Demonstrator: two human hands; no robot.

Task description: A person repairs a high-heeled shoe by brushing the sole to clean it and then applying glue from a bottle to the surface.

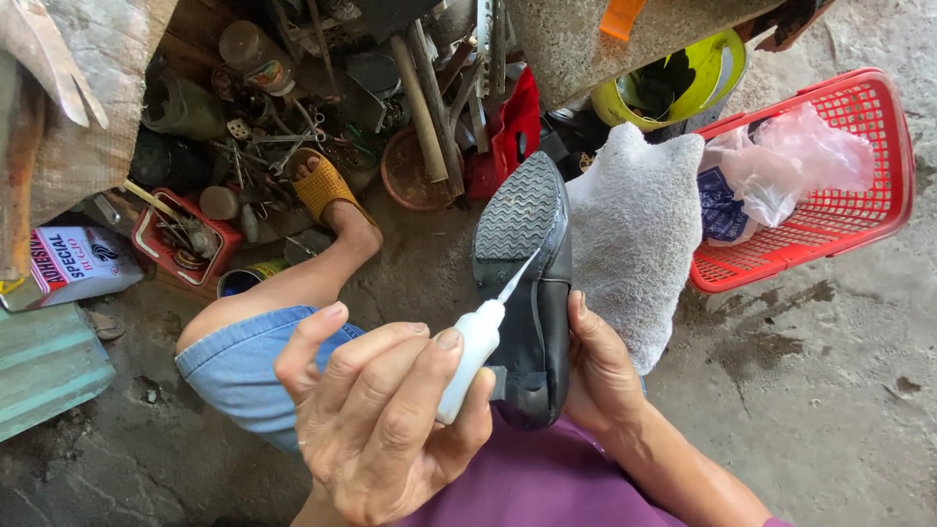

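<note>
L hand (376, 415) pinches small white glue bottle (475, 353), nozzle tip at the sole seam. R hand (597, 363) wraps black shoe (527, 293), sole-up on grey towel (639, 249) over lap, prob. to steady it. Red basket (839, 185) nearby on floor.

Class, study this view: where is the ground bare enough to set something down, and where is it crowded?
Bare concrete lies right of the grey towel, below the red basket. A smaller patch sits lower left, beside the green sheet. The upper left is packed with tools and tins.
</note>
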